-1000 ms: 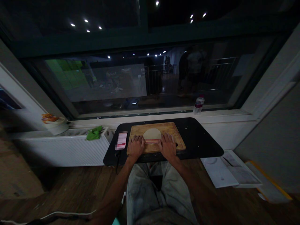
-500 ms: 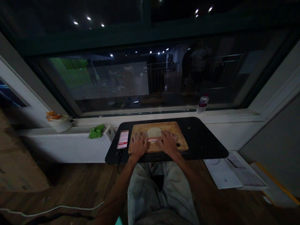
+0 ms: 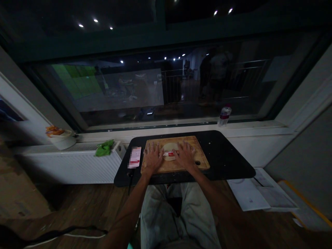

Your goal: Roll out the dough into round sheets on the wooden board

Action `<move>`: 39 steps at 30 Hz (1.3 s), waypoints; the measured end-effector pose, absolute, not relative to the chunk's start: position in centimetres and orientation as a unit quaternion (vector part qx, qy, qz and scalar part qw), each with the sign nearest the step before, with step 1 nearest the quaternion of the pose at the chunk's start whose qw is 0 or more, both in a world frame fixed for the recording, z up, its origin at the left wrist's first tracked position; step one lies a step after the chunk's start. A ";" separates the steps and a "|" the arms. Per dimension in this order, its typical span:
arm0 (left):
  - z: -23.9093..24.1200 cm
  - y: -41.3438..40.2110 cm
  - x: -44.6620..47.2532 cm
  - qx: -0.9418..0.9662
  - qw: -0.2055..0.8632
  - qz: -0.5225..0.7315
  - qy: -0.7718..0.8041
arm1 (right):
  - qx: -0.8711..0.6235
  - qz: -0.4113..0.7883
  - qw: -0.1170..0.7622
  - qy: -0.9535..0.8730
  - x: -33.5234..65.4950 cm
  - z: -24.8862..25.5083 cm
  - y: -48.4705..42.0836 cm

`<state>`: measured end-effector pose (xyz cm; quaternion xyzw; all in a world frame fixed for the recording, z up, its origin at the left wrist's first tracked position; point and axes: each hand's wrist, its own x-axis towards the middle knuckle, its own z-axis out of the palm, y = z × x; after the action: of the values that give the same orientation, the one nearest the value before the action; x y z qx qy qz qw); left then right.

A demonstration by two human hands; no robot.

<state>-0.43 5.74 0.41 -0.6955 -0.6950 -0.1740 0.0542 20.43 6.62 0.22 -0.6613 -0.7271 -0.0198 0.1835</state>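
A flat, pale round of dough lies on a wooden cutting board. Across the dough runs a rolling pin, its red and white label showing between my hands. My left hand rests flat on the pin's left part, fingers stretched forward and apart. On the pin's right part lies my right hand, palm down with spread fingers. Whitish traces, like flour, mark the fingers. Both ends of the pin are largely covered by the hands.
The board sits on a black table with a phone at its left. A bottle stands on the windowsill. At left, a radiator bears a green cloth and a white bowl. An opened white box lies at lower right.
Both hands have pushed forward with the rolling pin, which now lies nearer the dough's middle. My fingers are stretched further out. The view has shifted slightly.
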 end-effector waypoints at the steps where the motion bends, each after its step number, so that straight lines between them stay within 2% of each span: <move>1: 0.6 6.1 -0.4 -0.694 0.055 -0.172 -0.697 | -0.662 -0.016 0.182 -0.727 20.4 0.4 6.9; 10: 2.0 8.6 -0.5 -0.709 0.040 -0.133 -0.692 | -0.677 -0.009 0.158 -0.719 19.7 1.1 10.0; 16: 1.4 9.1 -0.5 -0.717 0.039 -0.138 -0.683 | -0.674 -0.022 0.159 -0.721 19.5 1.3 9.9; 27: -0.5 4.3 -0.7 -0.723 0.023 -0.176 -0.667 | -0.648 -0.051 0.203 -0.732 20.1 -0.3 3.9; 39: -2.3 0.9 -0.5 -0.717 0.042 -0.180 -0.672 | -0.654 -0.053 0.202 -0.727 20.2 -2.2 0.5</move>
<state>-0.54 0.95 -2.33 -0.7171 -0.6721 -0.1798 0.0419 20.23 0.54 -2.19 -0.6535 -0.7275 -0.0532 0.2020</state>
